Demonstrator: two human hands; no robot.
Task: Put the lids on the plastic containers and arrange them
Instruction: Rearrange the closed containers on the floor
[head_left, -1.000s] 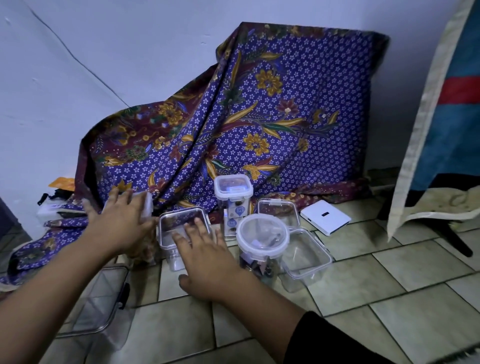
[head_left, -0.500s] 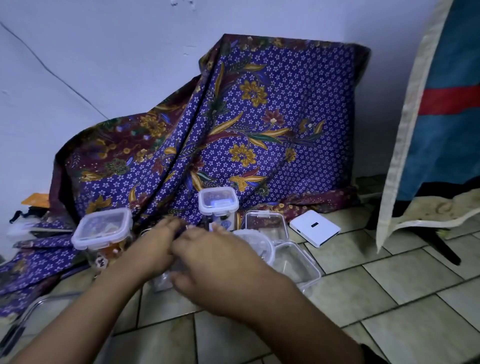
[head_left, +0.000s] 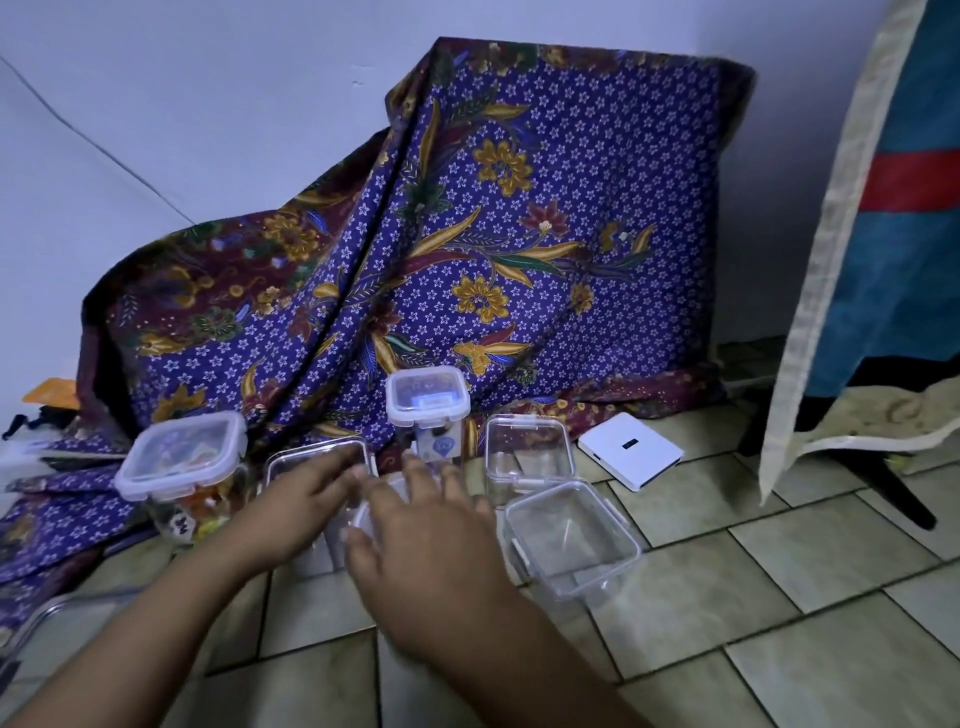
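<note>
Purple floral batik cloth (head_left: 519, 234) fills frame centre. Below it, on the beige tiled floor (head_left: 779, 597), clear square plastic containers: lidded, filled one (head_left: 182, 467) at left; tall lidded one (head_left: 427, 410) centre; two empty ones (head_left: 571, 540) right. Left hand (head_left: 306, 499), fingers spread, lies on another clear container (head_left: 317, 460). Right hand (head_left: 426, 540) covers a round lid (head_left: 363, 514); grip unclear.

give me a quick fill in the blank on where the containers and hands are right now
1. The white box lies flat on the ____ floor.
2. The tall container at the back stands against the patterned ____.
3. The square container to the right of the right hand has no ____.
4. The left hand rests on a ____ lid.

Missing words: tiled; cloth; lid; clear
</note>
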